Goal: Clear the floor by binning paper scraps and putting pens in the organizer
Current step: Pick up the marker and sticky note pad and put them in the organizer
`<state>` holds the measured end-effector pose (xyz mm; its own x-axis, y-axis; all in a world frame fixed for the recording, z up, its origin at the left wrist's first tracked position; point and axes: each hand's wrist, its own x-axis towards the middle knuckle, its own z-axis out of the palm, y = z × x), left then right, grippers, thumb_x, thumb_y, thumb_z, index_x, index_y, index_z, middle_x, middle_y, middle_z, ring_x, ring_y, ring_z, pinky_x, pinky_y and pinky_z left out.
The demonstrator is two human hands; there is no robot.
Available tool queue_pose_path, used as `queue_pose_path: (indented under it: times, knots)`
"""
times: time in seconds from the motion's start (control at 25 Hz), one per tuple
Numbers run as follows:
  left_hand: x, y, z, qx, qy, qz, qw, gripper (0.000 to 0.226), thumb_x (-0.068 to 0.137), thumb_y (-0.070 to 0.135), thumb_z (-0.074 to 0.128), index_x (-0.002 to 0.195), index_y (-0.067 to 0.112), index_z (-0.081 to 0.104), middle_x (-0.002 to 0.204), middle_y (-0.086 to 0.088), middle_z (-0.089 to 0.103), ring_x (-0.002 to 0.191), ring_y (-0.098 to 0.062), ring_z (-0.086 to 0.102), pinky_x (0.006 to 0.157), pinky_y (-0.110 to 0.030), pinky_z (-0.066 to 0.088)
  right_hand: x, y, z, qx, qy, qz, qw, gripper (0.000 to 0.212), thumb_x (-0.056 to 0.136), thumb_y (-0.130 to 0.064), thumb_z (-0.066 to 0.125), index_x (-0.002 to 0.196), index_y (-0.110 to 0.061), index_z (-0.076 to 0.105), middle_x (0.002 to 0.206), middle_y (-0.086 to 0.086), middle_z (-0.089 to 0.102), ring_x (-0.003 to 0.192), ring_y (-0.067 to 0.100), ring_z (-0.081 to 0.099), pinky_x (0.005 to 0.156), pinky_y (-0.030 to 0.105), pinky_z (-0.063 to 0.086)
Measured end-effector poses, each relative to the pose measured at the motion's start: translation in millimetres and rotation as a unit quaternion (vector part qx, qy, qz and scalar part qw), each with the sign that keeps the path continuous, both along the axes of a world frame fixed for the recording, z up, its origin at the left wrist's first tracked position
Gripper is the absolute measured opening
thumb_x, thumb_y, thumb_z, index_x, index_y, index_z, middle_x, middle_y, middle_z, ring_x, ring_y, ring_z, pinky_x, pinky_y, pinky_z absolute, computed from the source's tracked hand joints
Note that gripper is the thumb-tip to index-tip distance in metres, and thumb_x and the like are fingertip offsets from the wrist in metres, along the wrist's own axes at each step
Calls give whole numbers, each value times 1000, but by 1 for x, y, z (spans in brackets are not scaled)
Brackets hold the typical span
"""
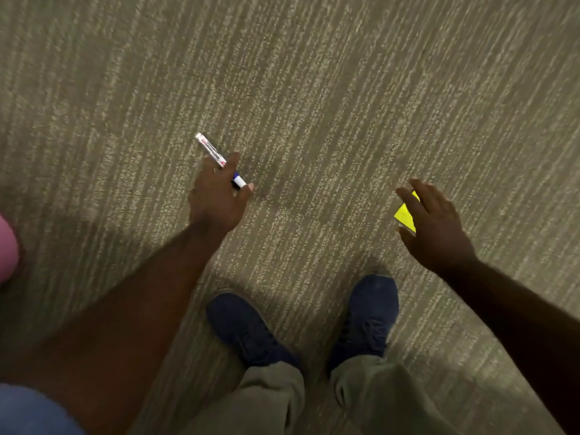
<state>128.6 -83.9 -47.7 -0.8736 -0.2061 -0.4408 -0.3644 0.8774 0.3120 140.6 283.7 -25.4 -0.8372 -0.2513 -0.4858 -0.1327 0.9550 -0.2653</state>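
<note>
A white marker pen (211, 150) with a blue band near one end is gripped by my left hand (216, 196), its long end sticking out up and to the left over the carpet. My right hand (434, 227) hovers with its fingers spread and relaxed above a yellow paper scrap (405, 213). The scrap is partly hidden behind that hand, and whether the fingers touch it cannot be told. No bin or organizer is in view.
Striped beige carpet (314, 89) fills the view. My two dark blue shoes (248, 328) and grey trouser legs stand at the bottom centre. A pink object (8, 246) shows at the left edge.
</note>
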Motion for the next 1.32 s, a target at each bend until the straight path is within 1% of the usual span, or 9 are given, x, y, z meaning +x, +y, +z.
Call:
queue_pose_path:
  times: [0.12, 0.32, 0.6, 0.72, 0.84, 0.96, 1.08, 1.24, 1.32]
  knots:
    - [-5, 4, -27, 2, 44, -10, 999, 52, 79, 36, 64, 128, 23, 51, 131, -21, 45, 111, -37, 50, 94, -43, 44, 5, 11, -26, 37, -8, -38, 999, 73, 76, -11, 71, 138, -19, 34, 153, 15, 25, 137, 45, 26, 105, 61, 32]
    - [-15, 10, -45, 31, 127, 106, 986, 31, 80, 9, 58, 110, 8, 62, 113, -26, 52, 100, -32, 51, 86, -22, 34, 14, 14, -47, 42, 8, -92, 995, 73, 72, -1, 69, 134, -22, 37, 148, 21, 29, 132, 45, 30, 102, 58, 37]
    - [-14, 10, -48, 24, 130, -7, 991, 19, 76, 0, 52, 88, 9, 63, 96, -18, 63, 91, -33, 54, 81, -33, 35, -2, 18, -50, 50, 9, -170, 984, 86, 58, -10, 83, 132, -17, 39, 126, 19, 47, 111, 42, 48, 89, 49, 44]
    - [-8, 30, -37, 65, 131, -37, 989, 19, 77, -6, 52, 85, 8, 62, 93, -16, 61, 88, -28, 54, 78, -27, 35, -9, 25, -52, 30, -18, -197, 980, 70, 60, -12, 83, 121, -15, 50, 118, 18, 55, 105, 40, 53, 87, 46, 45]
    - [-4, 53, -20, 108, 135, -67, 983, 19, 78, -6, 52, 84, 9, 62, 92, -11, 59, 86, -24, 54, 78, -32, 42, -12, 22, -45, -11, -11, -198, 980, 34, 73, -10, 74, 106, -8, 65, 111, 20, 66, 102, 40, 59, 88, 42, 44]
    - [-9, 62, 12, 135, 136, -67, 979, 19, 80, -4, 51, 85, 12, 61, 93, -8, 59, 86, -24, 55, 77, -40, 47, -18, 0, -7, -78, 28, -183, 980, 17, 79, -12, 69, 95, -10, 68, 98, 16, 69, 91, 37, 62, 83, 39, 45]
    - [-13, 59, 64, 162, 134, -32, 977, 23, 82, -4, 52, 86, 17, 60, 93, -2, 59, 84, -19, 55, 74, -41, 49, -26, -42, 62, -153, 96, -175, 968, 12, 80, -11, 64, 91, -9, 66, 95, 16, 66, 86, 35, 61, 80, 39, 46]
    - [-18, 31, 182, 195, 153, 50, 968, 28, 81, -4, 56, 84, 23, 60, 93, 2, 60, 85, -15, 56, 75, -35, 48, -48, -104, 191, -225, 131, -224, 939, 10, 82, -8, 67, 92, -12, 66, 131, 12, 44, 98, 13, 50, 85, 27, 46]
    - [-15, 13, 256, 204, 173, 98, 959, 28, 81, -5, 57, 84, 22, 60, 93, 5, 58, 85, -9, 55, 76, -25, 46, -59, -134, 262, -258, 140, -195, 936, 12, 82, -8, 67, 92, -14, 66, 132, 8, 50, 103, 13, 52, 89, 19, 38]
